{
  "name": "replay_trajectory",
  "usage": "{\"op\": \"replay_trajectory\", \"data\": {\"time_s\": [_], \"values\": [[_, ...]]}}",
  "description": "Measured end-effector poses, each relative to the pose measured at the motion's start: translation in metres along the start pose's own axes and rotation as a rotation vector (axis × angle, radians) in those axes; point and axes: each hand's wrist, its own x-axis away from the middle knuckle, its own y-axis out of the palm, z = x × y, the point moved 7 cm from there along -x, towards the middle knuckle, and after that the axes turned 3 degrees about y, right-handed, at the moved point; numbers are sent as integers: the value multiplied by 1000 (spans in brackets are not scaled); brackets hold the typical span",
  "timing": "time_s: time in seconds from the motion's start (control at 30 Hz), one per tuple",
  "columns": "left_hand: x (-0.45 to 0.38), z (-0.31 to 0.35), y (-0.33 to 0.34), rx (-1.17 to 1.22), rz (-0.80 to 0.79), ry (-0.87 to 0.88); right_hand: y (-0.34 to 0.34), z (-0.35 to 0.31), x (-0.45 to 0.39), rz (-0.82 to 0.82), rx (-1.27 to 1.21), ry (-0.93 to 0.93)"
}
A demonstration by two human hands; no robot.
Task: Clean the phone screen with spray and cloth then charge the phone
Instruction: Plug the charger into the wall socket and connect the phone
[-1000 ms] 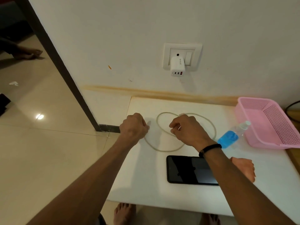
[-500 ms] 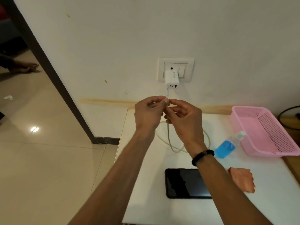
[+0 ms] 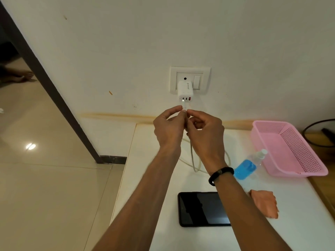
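A white charger (image 3: 185, 91) sits plugged into the wall socket (image 3: 190, 80), its ports facing down. My left hand (image 3: 168, 126) and my right hand (image 3: 204, 131) both pinch the plug end of the pale charging cable (image 3: 192, 156), held just under the charger's leftmost port. The cable hangs down between my wrists to the white table (image 3: 299, 214). The black phone (image 3: 201, 209) lies screen up near the front, partly hidden by my right forearm. A spray bottle (image 3: 248, 166) with blue liquid lies on its side to the right. The orange cloth (image 3: 265, 202) lies beside the phone.
A pink plastic basket (image 3: 288, 147) stands at the table's back right, against the wall. A dark cord (image 3: 319, 133) loops behind it. A dark door frame (image 3: 47, 84) slants at the left over tiled floor, where another person's foot (image 3: 20, 75) shows.
Both hands rose from the coiled cable on the table, carrying its plug end up to just below the charger. The camera tilted up toward the socket.
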Motion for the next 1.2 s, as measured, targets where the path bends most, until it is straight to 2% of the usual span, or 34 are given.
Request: {"op": "replay_trajectory", "data": {"time_s": [0.4, 0.83, 1.2], "values": [[1, 8, 3, -41, -11, 121, 2, 1, -2, -62, -42, 55], [-5, 15, 8, 46, 19, 107, -6, -3, -8, 33, -129, 35], [-5, 19, 12, -7, 84, 138, -7, 1, -10, 56, -140, 35]]}}
